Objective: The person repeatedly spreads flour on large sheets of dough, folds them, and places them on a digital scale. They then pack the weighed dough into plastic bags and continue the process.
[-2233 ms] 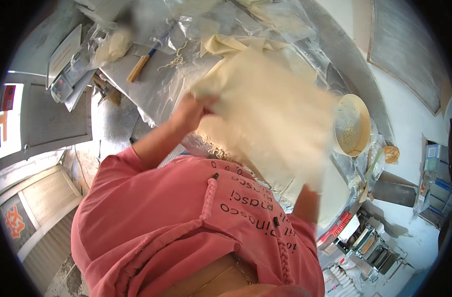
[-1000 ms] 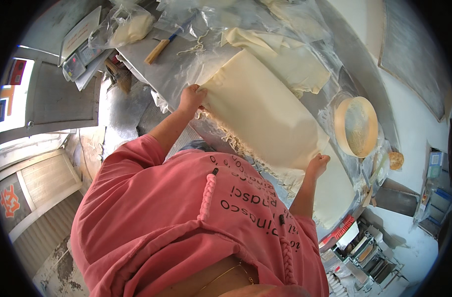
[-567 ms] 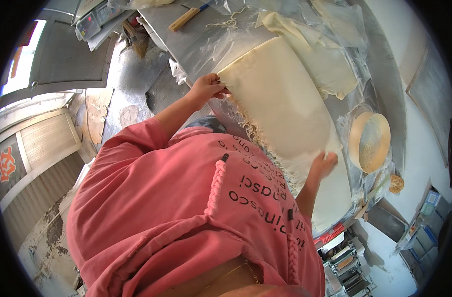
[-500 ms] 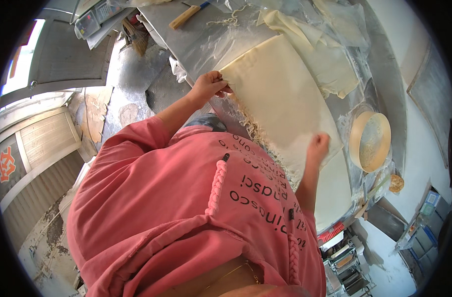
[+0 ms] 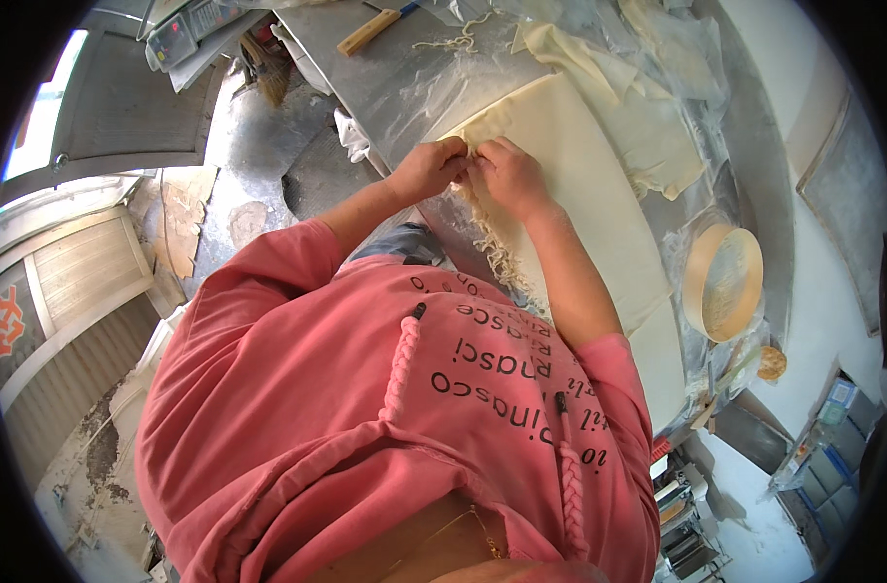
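A wide pale dough sheet, smooth and stacked or folded in layers, lies across the worktable. At its near left edge, my left hand pinches the dough with fingers closed. Right beside it, nearly touching, my right hand is also closed on the same edge, the thumbs and fingertips meeting. What sits exactly between the fingertips is hidden. Ragged dough strips hang along the edge nearest my body, below the right hand.
Beyond the sheet lies a crumpled piece of dough with clear plastic. A round wooden-rimmed sieve stands at the right. A wooden-handled knife or scraper rests at the far left of the floury metal table. A broom stands left of the table.
My right hand has moved from the right part of the sheet up and left to join the left hand at the edge. The left hand has shifted slightly right.
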`<control>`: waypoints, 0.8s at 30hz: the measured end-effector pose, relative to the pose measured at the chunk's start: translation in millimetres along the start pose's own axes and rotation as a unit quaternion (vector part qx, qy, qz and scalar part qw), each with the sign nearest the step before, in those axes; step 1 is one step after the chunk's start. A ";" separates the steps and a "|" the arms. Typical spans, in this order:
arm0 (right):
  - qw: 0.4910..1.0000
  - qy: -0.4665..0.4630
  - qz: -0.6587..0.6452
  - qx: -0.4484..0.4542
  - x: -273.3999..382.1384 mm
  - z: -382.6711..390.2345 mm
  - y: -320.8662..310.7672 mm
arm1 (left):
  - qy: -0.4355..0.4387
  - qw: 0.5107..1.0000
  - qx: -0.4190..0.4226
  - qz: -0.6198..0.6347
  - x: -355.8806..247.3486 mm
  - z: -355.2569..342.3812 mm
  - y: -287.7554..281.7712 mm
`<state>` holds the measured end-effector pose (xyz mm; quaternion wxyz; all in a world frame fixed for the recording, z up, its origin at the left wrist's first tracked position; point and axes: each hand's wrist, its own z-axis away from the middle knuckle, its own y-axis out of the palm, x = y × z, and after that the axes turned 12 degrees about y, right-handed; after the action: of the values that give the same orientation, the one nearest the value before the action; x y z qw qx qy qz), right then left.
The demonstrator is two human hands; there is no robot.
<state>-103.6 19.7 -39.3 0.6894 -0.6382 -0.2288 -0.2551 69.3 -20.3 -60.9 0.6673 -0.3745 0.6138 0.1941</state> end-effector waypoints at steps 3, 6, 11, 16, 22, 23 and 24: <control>0.992 0.022 -0.115 -0.047 -18.9 -8.0 8.5 | -0.033 0.999 -0.028 -0.015 0.4 2.0 0.2; 0.840 0.325 -0.431 -0.053 -43.5 -7.6 4.1 | -0.133 0.989 -0.061 -0.012 2.8 13.6 3.9; 0.615 0.393 -0.672 -0.122 -45.7 7.8 -29.9 | -0.156 0.963 -0.145 -0.167 6.0 32.8 13.9; 0.788 0.393 -0.473 0.019 -45.2 1.8 -23.6 | 0.171 0.955 -0.129 -0.206 -27.9 -20.1 30.4; 0.614 0.262 -0.652 -0.359 -88.6 65.3 -51.4 | 0.183 0.851 0.106 -0.480 1.9 -81.4 51.3; 0.570 0.220 -0.685 -0.398 -106.6 96.0 -66.3 | 0.186 0.853 0.104 -0.477 -1.3 -80.8 53.3; 0.522 0.177 -0.712 -0.435 -124.9 138.0 -83.8 | 0.180 0.848 0.109 -0.486 -4.0 -80.7 55.9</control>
<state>-251.8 160.1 -44.3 -0.0585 -0.4250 -0.3407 -0.8366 -25.9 -43.1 -68.9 0.5905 -0.5782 0.4799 -0.2945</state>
